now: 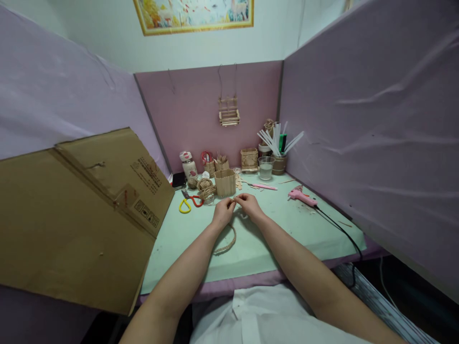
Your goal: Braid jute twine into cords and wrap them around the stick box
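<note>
My left hand [224,212] and my right hand [248,206] meet above the table, fingertips pinched close together. Between them runs a jute cord, mostly covered by the fingers. Its braided tail, a tan jute braid [227,246], curves down below my left wrist onto the cloth. Just beyond the hands stands a box of wooden sticks [225,183]. To its left lie a ball of jute twine [205,186] and scissors [191,200] with yellow and red handles.
A pink glue gun [303,196] with a black cable lies at right. A pink craft knife [264,186], a cup of clear liquid [266,169] and a pot of white glue sticks [279,164] stand or lie behind. A large cardboard sheet [89,224] leans at left. Partitions flank the table.
</note>
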`<state>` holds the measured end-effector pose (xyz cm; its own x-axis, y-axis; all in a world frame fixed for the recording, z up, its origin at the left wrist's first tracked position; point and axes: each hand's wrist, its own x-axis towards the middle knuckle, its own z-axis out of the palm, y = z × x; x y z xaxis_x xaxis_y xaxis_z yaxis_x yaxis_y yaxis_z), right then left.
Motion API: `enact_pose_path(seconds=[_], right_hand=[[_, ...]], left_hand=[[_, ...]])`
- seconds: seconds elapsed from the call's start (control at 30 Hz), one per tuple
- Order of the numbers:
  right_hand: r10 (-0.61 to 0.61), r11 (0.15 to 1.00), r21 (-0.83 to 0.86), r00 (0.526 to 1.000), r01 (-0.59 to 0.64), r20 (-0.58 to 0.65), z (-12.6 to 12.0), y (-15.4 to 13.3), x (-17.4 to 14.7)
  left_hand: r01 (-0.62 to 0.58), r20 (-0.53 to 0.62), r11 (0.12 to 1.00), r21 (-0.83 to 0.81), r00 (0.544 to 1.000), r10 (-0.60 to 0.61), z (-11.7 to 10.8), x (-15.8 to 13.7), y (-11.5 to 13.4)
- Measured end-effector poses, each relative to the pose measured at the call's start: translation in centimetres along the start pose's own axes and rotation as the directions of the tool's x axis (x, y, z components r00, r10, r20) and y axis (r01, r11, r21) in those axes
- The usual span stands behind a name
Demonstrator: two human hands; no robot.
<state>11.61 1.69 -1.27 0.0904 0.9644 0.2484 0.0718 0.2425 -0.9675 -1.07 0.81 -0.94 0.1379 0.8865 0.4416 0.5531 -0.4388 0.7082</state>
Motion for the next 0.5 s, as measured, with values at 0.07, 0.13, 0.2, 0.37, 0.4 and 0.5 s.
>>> enact_pose_path(seconds=[0.07,0.13,0.2,0.37,0.4,0.5], right_hand=[[0.017,1.0,0.004,0.998,-0.016,-0.06,-0.1,0.0,0.2],[0.037,0.999,0.007,0.99,-0.037,-0.136,-0.2,0.2,0.4],[0.053,0.999,0.015,0.975,-0.05,-0.216,-0.3,0.5,0.7],[0.076,0.997,0.021,0.923,-0.073,-0.376,-0.4,1.2,1.4],[0.077,0.997,0.02,0.914,-0.075,-0.398,-0.4,1.2,1.6],[0.088,0.996,0.058,0.904,-0.069,-0.418,-0.4,1.1,1.7]], left_hand=[[0.002,0.017,1.0,-0.001,1.0,-0.002,0.0,-0.1,0.3],[-0.011,0.049,1.0,0.003,0.999,0.011,0.1,-0.2,0.7],[-0.027,0.079,1.0,0.014,0.997,0.026,0.2,-0.3,1.2],[-0.054,0.112,0.996,0.073,0.993,0.045,0.8,-0.6,2.2],[-0.054,0.111,0.995,0.078,0.993,0.045,0.8,-0.6,2.4],[-0.041,0.097,0.998,0.043,0.995,0.037,0.9,-0.6,2.5]])
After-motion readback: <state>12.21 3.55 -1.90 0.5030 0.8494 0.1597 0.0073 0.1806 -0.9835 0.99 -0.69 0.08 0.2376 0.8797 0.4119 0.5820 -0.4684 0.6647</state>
